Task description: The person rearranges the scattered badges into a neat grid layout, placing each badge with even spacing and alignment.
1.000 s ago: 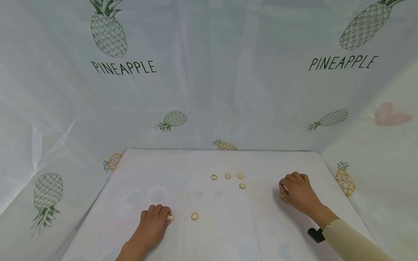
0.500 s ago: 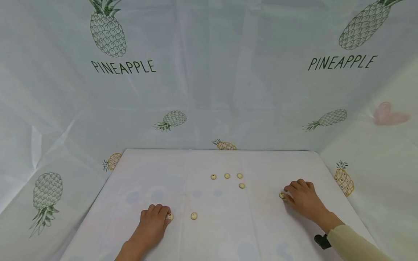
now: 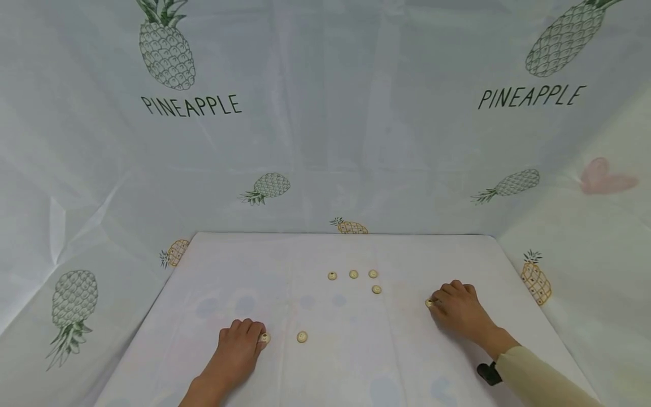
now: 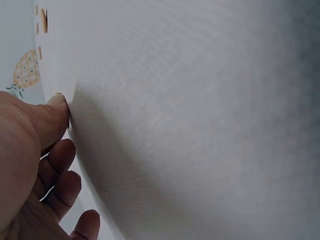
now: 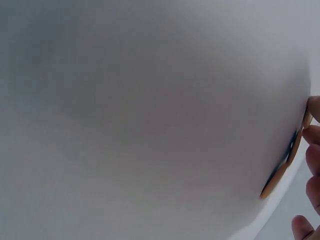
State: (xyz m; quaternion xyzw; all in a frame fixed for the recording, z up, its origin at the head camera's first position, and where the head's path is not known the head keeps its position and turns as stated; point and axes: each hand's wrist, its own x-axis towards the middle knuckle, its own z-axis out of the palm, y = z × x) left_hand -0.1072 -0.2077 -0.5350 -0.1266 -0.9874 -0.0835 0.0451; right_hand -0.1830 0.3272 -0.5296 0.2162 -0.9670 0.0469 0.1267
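Observation:
My left hand (image 3: 238, 346) rests low on the left side of the white table. Its thumb and fingers pinch a small round pale wooden disc (image 3: 264, 337); in the left wrist view the thumb (image 4: 55, 117) covers nearly all of it. Farther right, my right hand (image 3: 460, 310) holds another wooden disc (image 3: 429, 303) at its fingertips, flat on or just above the tabletop. The right wrist view shows this disc (image 5: 306, 117) edge-on between thumb and finger. One loose disc (image 3: 302, 337) lies just right of the left hand.
Several more discs lie near the table's back middle: a left one (image 3: 332, 276), a middle one (image 3: 353, 274), a right one (image 3: 373, 273), and one (image 3: 376, 289) just below it. A pineapple-printed cloth (image 3: 325, 141) rises behind the table (image 3: 325, 367).
My right hand first drew back to the right, exposing the disc at its fingers, then slid left with that disc. The left hand and the other discs stayed in place.

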